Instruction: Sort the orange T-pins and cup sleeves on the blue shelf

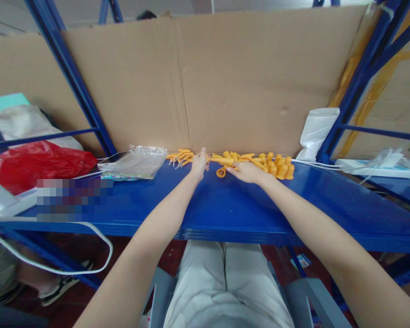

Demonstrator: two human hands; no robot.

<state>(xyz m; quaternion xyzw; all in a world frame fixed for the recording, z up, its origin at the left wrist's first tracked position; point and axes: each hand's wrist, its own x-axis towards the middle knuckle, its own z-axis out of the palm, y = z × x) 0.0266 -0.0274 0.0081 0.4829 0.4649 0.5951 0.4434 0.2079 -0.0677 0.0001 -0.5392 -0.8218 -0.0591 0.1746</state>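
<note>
My left hand (200, 165) is closed, thumb up, on a slim orange plastic piece that sticks out to its right. Left of it lie several orange stick-like pieces (182, 157) with small metal chains. My right hand (248, 172) reaches in low, its thumb and fingers closed around the narrow end of an orange cup-shaped piece (221, 173) whose round opening faces me. Its fingertips are partly hidden. More orange pieces (227, 157) lie loose between and behind the hands. Several orange bell-shaped pieces (283, 168) stand grouped just right of my right hand.
The blue tabletop (225, 205) has a cardboard sheet (242, 82) along its back. Clear plastic bags (136, 163) lie left, near a red bag (48, 161). A white pouch (317, 132) leans by the right blue post. White cables (102, 259) hang at the left edge.
</note>
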